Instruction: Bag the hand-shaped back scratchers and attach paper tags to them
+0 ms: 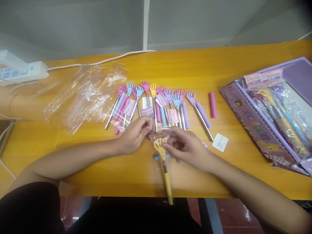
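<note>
About twelve scratchers (pixel 153 91) outside one box (pixel 253 123) — one power strip (pixel 31 72).

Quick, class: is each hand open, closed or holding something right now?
Left hand: closed; whether it pinches anything cannot be told.
Right hand: partly curled at the bagged yellow back scratcher; grip cannot be told.

Scratchers (pixel 158 112) blocking ahead, free table (pixel 182 66) beyond, box (pixel 258 125) at right
</note>
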`<state>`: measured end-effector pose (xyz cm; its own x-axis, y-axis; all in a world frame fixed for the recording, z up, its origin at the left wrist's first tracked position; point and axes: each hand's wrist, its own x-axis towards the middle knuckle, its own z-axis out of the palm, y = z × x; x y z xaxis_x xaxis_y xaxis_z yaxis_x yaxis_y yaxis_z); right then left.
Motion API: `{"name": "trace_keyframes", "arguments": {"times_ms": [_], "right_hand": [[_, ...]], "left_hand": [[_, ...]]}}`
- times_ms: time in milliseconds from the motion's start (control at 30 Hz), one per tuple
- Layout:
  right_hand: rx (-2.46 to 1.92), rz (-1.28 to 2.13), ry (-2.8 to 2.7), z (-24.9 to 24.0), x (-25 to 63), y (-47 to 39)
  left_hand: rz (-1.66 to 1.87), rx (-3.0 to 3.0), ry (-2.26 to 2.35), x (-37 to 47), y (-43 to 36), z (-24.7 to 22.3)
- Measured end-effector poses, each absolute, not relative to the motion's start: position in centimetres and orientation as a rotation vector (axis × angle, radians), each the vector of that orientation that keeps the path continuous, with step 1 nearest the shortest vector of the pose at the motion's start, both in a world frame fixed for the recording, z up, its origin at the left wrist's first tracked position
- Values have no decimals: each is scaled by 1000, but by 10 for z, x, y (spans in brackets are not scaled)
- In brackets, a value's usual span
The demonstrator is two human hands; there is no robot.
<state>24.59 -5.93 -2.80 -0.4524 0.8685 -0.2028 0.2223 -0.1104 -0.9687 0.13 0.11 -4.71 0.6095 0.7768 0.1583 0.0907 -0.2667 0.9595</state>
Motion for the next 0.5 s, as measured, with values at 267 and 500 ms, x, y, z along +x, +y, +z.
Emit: {"name": "trace_keyframes", "arguments": {"times_ms": [267, 500], "right_hand": [[-1129, 1663, -1691, -31, 241, -61], [-1147, 1796, -1550, -29, 244, -61]], "left_hand": [[883, 1349, 638, 5, 4, -57], [1024, 1548, 667, 1, 6, -58]]}}
